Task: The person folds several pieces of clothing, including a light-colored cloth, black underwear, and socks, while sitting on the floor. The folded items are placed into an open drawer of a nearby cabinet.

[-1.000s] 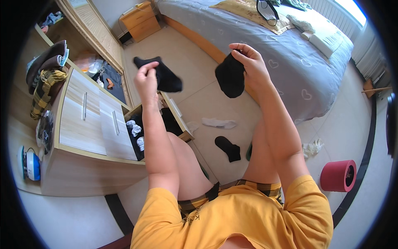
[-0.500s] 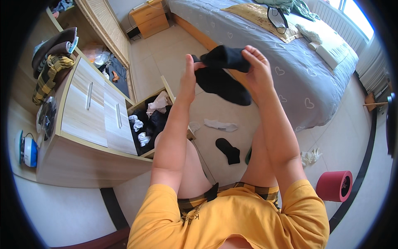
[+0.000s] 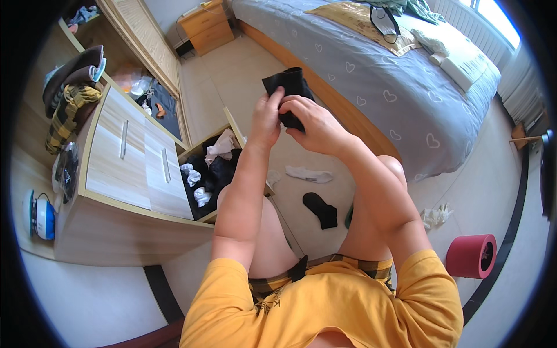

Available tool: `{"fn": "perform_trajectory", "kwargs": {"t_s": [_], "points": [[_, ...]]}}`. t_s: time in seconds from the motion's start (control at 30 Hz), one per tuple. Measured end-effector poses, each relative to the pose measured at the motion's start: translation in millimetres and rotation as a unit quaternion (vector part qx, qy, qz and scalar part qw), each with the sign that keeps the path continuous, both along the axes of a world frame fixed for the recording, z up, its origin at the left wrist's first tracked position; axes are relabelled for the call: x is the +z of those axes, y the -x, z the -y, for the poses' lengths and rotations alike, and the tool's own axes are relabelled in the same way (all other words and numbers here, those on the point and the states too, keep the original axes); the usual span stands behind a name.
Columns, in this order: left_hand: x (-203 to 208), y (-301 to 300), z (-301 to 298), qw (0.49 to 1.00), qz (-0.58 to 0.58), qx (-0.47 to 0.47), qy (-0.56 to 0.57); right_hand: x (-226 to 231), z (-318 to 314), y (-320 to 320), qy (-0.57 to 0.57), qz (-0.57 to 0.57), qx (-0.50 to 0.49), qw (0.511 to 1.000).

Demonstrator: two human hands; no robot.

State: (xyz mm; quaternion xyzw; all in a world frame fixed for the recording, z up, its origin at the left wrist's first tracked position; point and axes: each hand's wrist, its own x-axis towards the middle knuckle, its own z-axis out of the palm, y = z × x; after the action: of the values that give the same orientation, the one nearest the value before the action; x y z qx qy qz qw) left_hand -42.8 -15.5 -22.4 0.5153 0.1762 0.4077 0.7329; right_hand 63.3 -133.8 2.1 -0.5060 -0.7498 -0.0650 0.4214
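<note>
Both hands hold black socks (image 3: pixel 288 80) up above the floor, in front of my knees. My left hand (image 3: pixel 268 119) grips them from the left, its thumb laid over the dark fabric. Against their lower right side, my right hand (image 3: pixel 315 124) has its fingers curled around the cloth. The socks lie doubled together, so where one ends and the other begins is hard to see. On the floor below lie a single black sock (image 3: pixel 320 210) and a white sock (image 3: pixel 309 174). An open drawer (image 3: pixel 234 124) at the left holds black and white balled socks and a pale pink cloth.
A wooden cabinet (image 3: pixel 116 165) stands at the left, with folded clothes (image 3: pixel 72 110) on it. The bed (image 3: pixel 400 110) fills the far right. Crumpled white tissue (image 3: pixel 436 216) and a dark red bin (image 3: pixel 464 256) are on the floor at right. A nightstand (image 3: pixel 208 30) stands at the back.
My right hand has moved left, next to my left hand. The socks, earlier stretched sideways between the hands, are now gathered into a compact upright bundle.
</note>
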Motion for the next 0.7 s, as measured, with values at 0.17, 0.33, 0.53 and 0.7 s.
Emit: {"fn": "perform_trajectory", "kwargs": {"t_s": [0.17, 0.33, 0.53, 0.7], "points": [[23.4, 2.9, 17.1, 0.998, -0.012, 0.033, -0.051, 2.8, -9.5, -18.1, -0.049, -0.306, -0.146, 0.94], [28.6, 10.2, 24.7, 0.912, -0.177, 0.109, -0.355, 1.8, -13.3, -37.5, 0.019, -0.3, -0.095, 0.949], [19.0, 6.9, 25.2, 0.878, -0.183, 0.081, -0.434, -2.7, -18.0, -32.3, -0.024, -0.405, -0.094, 0.909], [14.1, -1.9, 21.0, 0.937, -0.126, 0.166, -0.281, -8.8, -21.1, -29.6, 0.133, -0.532, 0.049, 0.835]]}}
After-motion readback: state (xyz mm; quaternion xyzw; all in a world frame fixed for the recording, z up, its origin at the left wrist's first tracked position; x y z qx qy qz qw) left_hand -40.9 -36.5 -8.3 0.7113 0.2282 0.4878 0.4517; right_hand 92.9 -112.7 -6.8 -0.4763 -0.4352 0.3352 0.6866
